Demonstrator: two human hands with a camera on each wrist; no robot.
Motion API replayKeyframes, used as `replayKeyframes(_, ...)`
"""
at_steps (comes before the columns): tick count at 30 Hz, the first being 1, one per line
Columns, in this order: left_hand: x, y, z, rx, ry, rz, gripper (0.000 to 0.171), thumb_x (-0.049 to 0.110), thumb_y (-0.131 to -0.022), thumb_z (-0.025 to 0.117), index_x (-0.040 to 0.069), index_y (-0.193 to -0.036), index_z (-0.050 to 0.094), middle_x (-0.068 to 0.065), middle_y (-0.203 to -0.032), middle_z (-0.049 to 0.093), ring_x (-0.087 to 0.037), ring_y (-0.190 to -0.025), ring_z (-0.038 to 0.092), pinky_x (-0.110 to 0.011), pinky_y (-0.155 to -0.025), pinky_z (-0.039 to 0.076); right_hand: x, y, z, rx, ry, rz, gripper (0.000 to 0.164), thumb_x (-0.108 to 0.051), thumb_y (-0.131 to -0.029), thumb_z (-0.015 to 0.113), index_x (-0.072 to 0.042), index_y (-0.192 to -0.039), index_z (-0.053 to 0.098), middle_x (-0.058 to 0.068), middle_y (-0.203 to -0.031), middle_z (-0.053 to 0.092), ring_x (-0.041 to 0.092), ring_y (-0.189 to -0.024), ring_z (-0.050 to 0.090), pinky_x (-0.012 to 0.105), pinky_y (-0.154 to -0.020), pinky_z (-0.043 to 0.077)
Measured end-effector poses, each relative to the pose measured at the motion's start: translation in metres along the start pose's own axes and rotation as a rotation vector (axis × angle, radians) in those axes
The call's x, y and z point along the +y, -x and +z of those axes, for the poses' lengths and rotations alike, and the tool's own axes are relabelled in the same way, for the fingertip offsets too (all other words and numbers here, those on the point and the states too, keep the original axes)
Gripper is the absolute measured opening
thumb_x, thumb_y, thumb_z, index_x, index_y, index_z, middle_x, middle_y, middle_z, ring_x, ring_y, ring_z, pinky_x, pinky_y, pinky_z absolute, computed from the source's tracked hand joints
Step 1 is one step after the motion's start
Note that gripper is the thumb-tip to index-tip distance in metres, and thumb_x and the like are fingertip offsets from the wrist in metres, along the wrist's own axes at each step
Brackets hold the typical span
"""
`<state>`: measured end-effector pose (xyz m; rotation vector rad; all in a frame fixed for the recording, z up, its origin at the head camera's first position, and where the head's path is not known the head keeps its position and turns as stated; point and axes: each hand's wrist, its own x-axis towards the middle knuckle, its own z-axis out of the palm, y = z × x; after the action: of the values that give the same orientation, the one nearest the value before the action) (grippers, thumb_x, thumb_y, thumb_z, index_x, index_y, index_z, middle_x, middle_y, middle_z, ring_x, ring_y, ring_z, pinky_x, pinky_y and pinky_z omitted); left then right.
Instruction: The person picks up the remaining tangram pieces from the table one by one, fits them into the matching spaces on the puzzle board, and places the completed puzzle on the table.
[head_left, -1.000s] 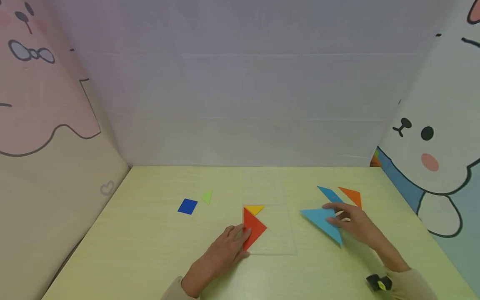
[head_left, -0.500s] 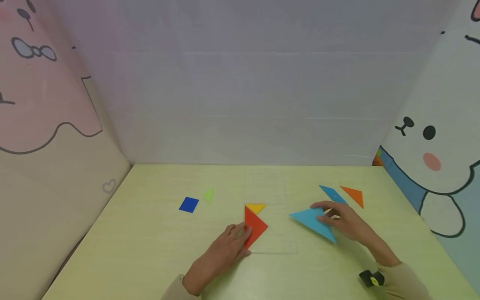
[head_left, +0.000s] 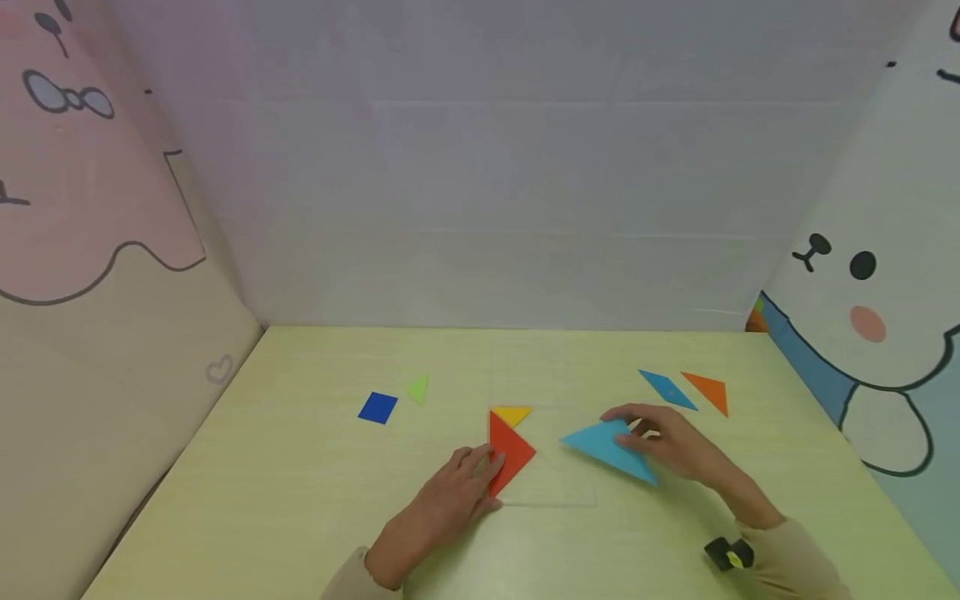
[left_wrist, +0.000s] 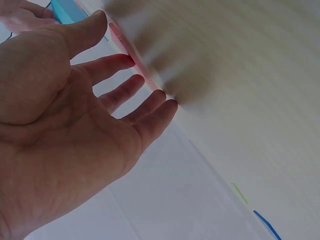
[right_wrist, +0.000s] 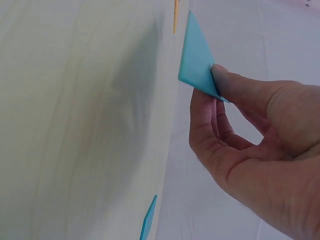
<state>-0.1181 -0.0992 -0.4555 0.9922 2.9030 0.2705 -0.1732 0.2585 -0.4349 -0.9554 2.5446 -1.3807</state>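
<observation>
Fingers of your left hand [head_left: 450, 494], slightly spread, rest on a red triangle [head_left: 517, 451], your clock's centre; at three o'clock, your right hand [head_left: 675, 442] pinches a raised light-blue triangle [head_left: 600, 444]; at twelve, a yellow triangle [head_left: 513, 415] seems joined to the red. Four lie apart: dark-blue square [head_left: 378, 408] and green triangle [head_left: 419, 389] at ten, blue parallelogram [head_left: 666, 389] and orange triangle [head_left: 711, 392] at two

A red triangle [head_left: 513, 458] lies flat on the pale tabletop [head_left: 540, 554], its long edge to the left, where the left hand [head_left: 448, 500] touches it, its apex pointing right. To its right, a light-blue triangle [head_left: 602, 443] — held above the tabletop and tilted — is pinched by the right hand [head_left: 675, 442], one sharp corner aimed left.
</observation>
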Motion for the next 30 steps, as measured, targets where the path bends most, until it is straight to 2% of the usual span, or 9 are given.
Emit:
replayKeyframes(14,-0.001,0.001,-0.001,0.013,-0.021,0.012,0.056,0.032,-0.102,0.065,0.006,-0.149,0.053,-0.011,-0.149,0.05,-0.028,-0.128,0.05,-0.035,-0.106,0.049,-0.005,-0.013,0.019,-0.097,-0.078,-0.017,0.028,-0.002,-0.101,0.063,0.005,-0.128,0.064,0.021,-0.122,0.068,0.022,-0.087,0.068,0.028,-0.074,0.057)
replayKeyframes(21,0.0,0.0,0.001,0.013,-0.008,0.014,0.055,0.032,-0.102,0.065,0.006,-0.149,0.053,-0.011,-0.149,0.05,-0.029,-0.128,0.05,-0.035,-0.106,0.048,-0.006,-0.016,0.027,-0.126,-0.067,0.022,0.028,-0.006,-0.101,0.064,0.0,-0.128,0.067,0.017,-0.123,0.069,0.018,-0.092,0.066,0.027,-0.079,0.057)
replayKeyframes(30,0.0,0.001,0.001,0.007,-0.001,0.003,0.055,0.031,-0.102,0.065,0.005,-0.149,0.053,-0.011,-0.149,0.049,-0.029,-0.129,0.05,-0.035,-0.107,0.048,-0.008,-0.024,0.038,-0.164,-0.064,-0.055,0.028,-0.003,-0.1,0.065,0.002,-0.127,0.067,0.018,-0.121,0.069,0.02,-0.092,0.065,0.028,-0.081,0.058)
